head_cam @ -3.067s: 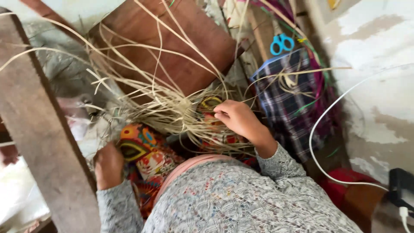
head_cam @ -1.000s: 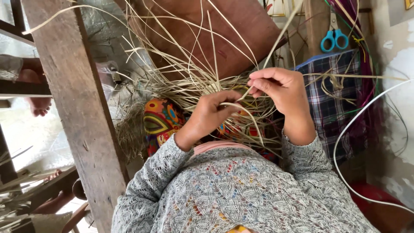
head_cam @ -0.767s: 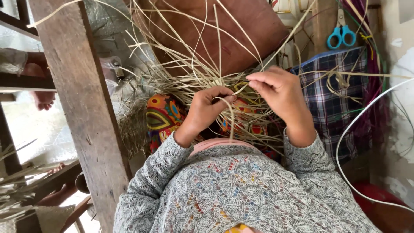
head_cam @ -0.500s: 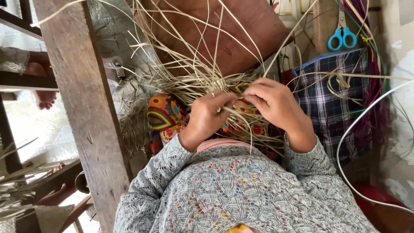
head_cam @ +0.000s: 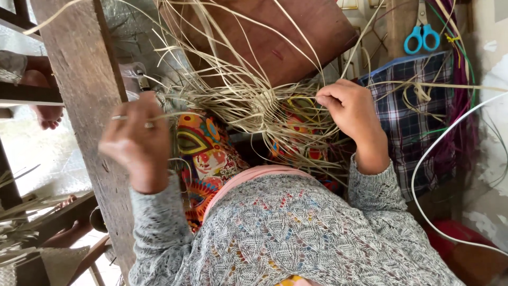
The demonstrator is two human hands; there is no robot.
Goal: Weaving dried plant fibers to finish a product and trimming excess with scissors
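Head view. The left hand, raised beside a wooden post, pinches one pale straw strip. The right hand has its grip closed on the tangled bundle of straw strips over colourful patterned cloth. Blue-handled scissors hang above a plaid cloth.

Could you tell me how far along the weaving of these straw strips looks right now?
Early on. A small tangled core of the straw strips sits in the lap; whether it is properly woven is hard to tell. In hand: the left hand pulls one strip out sideways, and the right hand pinches the bundle. Left: most strips fan out loose and long, and the scissors hang unused.
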